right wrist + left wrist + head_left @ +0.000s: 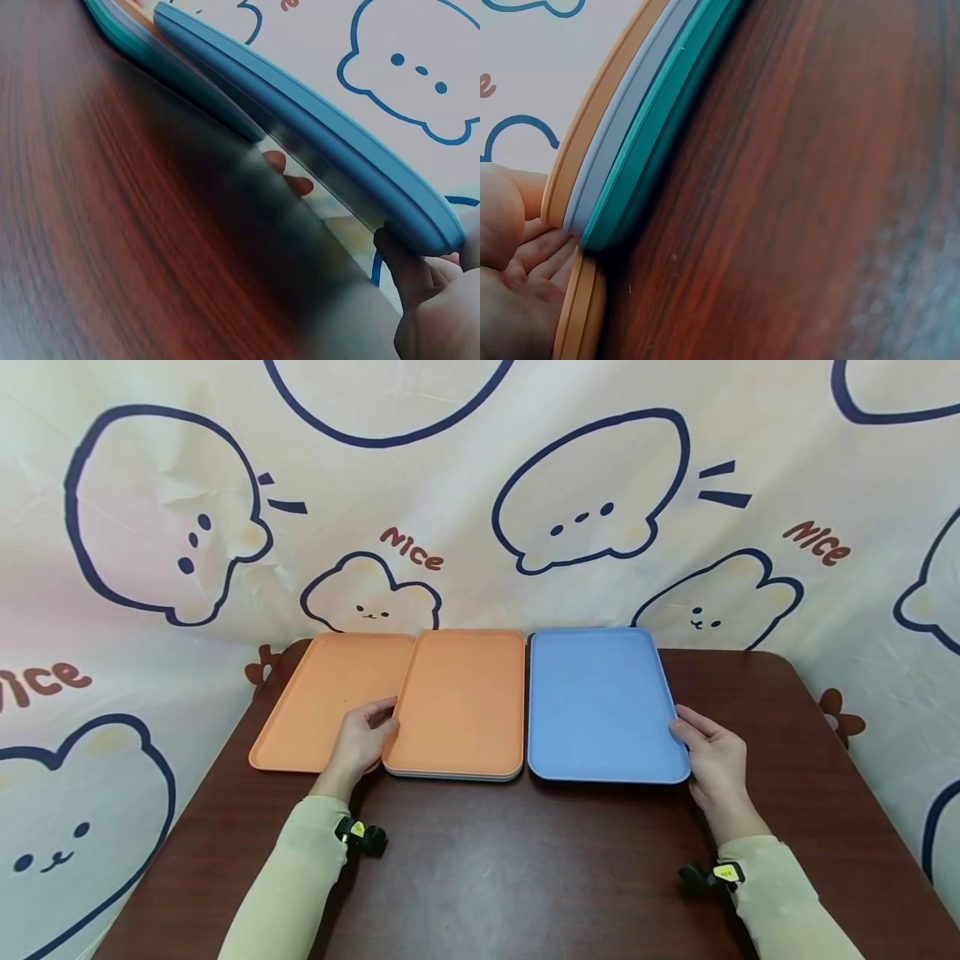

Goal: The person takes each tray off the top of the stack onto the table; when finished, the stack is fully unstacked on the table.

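A blue tray (604,706) is raised off the table at the right. My right hand (716,768) grips its right edge, thumb on the rim and fingers underneath; in the right wrist view the tray's underside (300,161) shows over a gap. In the middle lies a stack with an orange tray (465,702) on top, a grey tray (622,127) below it and a teal tray (649,142) at the bottom. My left hand (360,739) holds the stack's left edge, thumb at the orange rim, fingers partly hidden behind the corner. Another orange tray (322,710) lies left of the stack, partly behind this hand.
All the trays are at the far side of a dark brown wooden table (480,868). Behind it hangs a pale cloth (465,485) printed with cartoon bears. Each wrist carries a small black camera, the left one (367,839) over a pale sleeve.
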Demonstrator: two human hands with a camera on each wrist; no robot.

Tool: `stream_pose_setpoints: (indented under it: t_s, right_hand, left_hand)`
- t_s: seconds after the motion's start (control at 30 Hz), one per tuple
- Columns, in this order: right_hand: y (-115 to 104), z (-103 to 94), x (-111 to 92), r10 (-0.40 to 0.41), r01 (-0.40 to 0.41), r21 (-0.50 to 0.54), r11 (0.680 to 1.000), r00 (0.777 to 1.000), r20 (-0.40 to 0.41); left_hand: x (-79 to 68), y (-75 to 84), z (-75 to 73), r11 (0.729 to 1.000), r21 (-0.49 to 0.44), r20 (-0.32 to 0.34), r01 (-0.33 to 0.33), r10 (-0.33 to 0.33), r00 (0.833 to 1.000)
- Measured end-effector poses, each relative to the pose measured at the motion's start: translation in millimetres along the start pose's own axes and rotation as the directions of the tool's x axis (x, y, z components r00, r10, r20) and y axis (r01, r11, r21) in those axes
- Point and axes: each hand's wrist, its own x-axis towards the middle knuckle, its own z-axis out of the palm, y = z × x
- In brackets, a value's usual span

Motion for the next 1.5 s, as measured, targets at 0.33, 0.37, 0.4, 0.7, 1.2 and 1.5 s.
stream_pose_setpoints:
  t_s: [0.33, 0.37, 0.4, 0.7, 1.2, 1.5]
  right_hand:
    - [11.3, 0.5, 11.0, -0.028, 0.04, -0.15, 0.988, 0.996, 0.081]
    - [11.3, 0.9, 11.4, -0.04, 0.057, -0.192, 0.98, 0.995, 0.095]
    - [11.2, 1.2, 11.9, -0.05, 0.075, -0.231, 0.97, 0.993, 0.111]
    - [9.3, 4.2, 9.6, -0.153, 0.225, -0.431, 0.874, 0.969, 0.197]
    - [-2.4, 3.7, 3.6, -0.301, 0.362, -0.589, 0.723, 0.932, 0.203]
    - [-2.6, 41.6, -6.1, -0.358, 0.476, -0.476, 0.74, 0.877, 0.32]
  left_hand:
    - [-0.2, 1.6, -0.2, 1.0, 0.007, 0.0, -0.017, 0.017, 1.0]
    - [-0.2, 1.5, 0.1, 1.0, 0.006, 0.0, -0.02, 0.02, 1.0]
    - [-0.3, 1.3, 0.4, 1.0, 0.004, 0.0, -0.023, 0.023, 1.0]
    - [-0.7, -1.0, 0.7, 1.0, 0.009, -0.011, -0.027, 0.027, 1.0]
    - [-1.8, -3.7, 3.4, 0.999, -0.008, -0.004, -0.036, 0.036, 0.999]
    - [-1.4, -3.3, 0.5, 0.999, -0.034, -0.013, -0.039, 0.039, 0.999]
